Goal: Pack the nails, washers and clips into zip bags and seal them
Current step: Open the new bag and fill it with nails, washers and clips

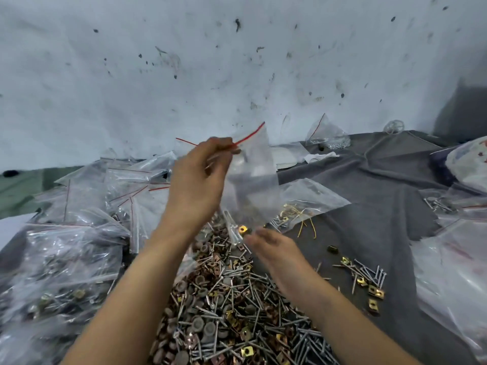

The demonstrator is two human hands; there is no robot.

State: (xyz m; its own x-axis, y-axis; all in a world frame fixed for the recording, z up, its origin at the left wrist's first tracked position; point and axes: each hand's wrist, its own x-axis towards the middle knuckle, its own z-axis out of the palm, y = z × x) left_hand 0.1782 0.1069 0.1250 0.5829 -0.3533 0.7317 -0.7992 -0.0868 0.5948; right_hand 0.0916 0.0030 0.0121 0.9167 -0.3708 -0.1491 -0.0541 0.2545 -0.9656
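Above the hardware pile [237, 299], the left hand [196, 180] is pinching the flimsy, likely slippery zip bag [253, 180] by its red strip [250, 134], probably the firmest hold, while the blurred right hand [274, 255] is hovering beneath, grip unclear.

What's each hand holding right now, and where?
Left hand pinches the zip bag by its red-striped top edge; right hand looks open, holding nothing.
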